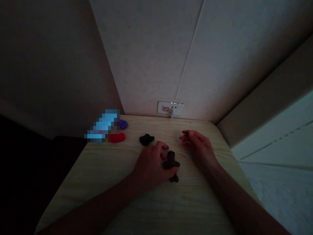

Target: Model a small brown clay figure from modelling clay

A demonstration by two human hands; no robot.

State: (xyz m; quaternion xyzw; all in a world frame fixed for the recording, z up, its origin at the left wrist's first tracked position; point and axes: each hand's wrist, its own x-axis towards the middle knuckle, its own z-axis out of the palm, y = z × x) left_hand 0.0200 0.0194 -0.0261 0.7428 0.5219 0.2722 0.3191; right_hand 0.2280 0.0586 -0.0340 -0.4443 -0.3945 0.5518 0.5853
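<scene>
A small dark brown figure [171, 160], shaped like a bear and seemingly of modelling clay, lies on the wooden tabletop [107, 173]. My left hand [153, 164] curls around it from the left, the thumb lying across its lower body and the fingers bent near its head. To the right and a little farther back, my right hand [199, 145] hovers with thumb and forefinger pinched together. A small dark bit shows at those fingertips, too dim to make out. Just beyond my left knuckles sits a black lump [146, 139] of what looks like clay.
At the table's back left are a red lump [117, 137], a purple lump [122, 124] and a bright, pixelated slanted object [102, 125]. A wall socket [170, 108] with a white plug sits just above the back edge. White furniture [276, 130] stands on the right.
</scene>
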